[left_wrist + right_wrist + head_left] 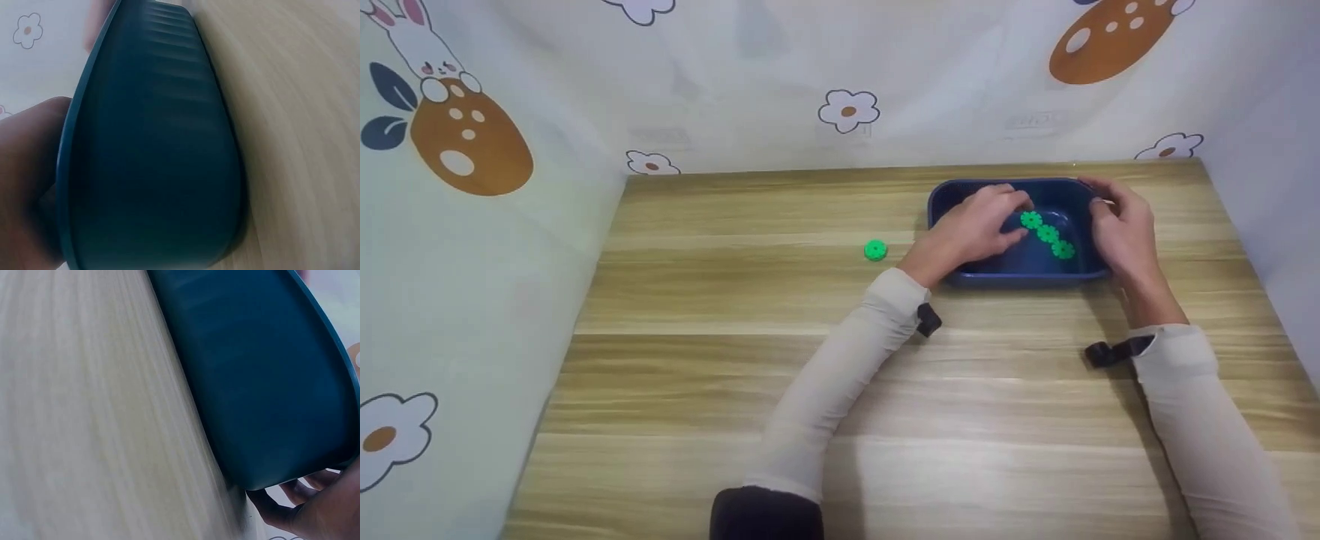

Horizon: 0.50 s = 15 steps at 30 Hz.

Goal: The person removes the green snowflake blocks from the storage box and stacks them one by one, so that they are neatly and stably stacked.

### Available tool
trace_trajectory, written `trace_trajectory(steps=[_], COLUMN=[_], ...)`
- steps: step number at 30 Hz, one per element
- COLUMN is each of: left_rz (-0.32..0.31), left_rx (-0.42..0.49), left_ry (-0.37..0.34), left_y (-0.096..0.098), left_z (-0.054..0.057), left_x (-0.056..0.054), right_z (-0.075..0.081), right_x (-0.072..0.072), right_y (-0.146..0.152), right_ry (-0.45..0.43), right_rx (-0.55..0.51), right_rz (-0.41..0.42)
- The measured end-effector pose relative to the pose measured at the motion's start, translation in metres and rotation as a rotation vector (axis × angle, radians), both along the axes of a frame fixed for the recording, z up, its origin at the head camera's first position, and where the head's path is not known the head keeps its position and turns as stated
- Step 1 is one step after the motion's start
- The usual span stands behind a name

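A dark blue plastic basin (pixel 1027 279) stands on the table towards the back right. In it shows a diagonal row of three small green flower-shaped discs (pixel 1048 234), linked end to end. My left hand (pixel 971 225) reaches over the basin's left side, thumb and fingers spread apart, fingertips right at the row's upper left end. With its thumb over the rim and fingers along the outside, my right hand (pixel 1126 225) grips the basin's right end. The right wrist view shows those fingers (pixel 275 512) against the outer wall.
Left of the basin lies a single green disc (pixel 875 250) on the wood-grain table (pixel 720 375). A printed cloth (pixel 750 90) with flowers and a rabbit hangs at the back and left; a pale wall (pixel 1275 187) stands on the right.
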<state>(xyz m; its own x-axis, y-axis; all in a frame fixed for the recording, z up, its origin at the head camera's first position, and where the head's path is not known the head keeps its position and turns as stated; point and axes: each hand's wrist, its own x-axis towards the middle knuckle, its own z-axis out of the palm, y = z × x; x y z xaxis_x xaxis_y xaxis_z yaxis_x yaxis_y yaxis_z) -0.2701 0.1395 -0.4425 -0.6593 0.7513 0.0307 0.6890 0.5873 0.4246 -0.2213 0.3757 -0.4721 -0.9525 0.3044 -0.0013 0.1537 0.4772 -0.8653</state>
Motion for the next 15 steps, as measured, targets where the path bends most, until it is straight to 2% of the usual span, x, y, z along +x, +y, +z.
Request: trace_trajectory(steps=[10,15], left_rz=[-0.076,-0.073], left_rx=[-0.084,-0.110], left_ry=[-0.045,-0.068], left_y=[0.035,0.050], left_z=[-0.004,-0.008], left_x=[-0.005,-0.004], right_z=[-0.001,-0.002], right_x=[0.000,-0.001], right_y=[-0.001,-0.001], right_ry=[-0.005,0.004], right_rx=[-0.047,-0.051], right_rz=[-0.010,-0.013])
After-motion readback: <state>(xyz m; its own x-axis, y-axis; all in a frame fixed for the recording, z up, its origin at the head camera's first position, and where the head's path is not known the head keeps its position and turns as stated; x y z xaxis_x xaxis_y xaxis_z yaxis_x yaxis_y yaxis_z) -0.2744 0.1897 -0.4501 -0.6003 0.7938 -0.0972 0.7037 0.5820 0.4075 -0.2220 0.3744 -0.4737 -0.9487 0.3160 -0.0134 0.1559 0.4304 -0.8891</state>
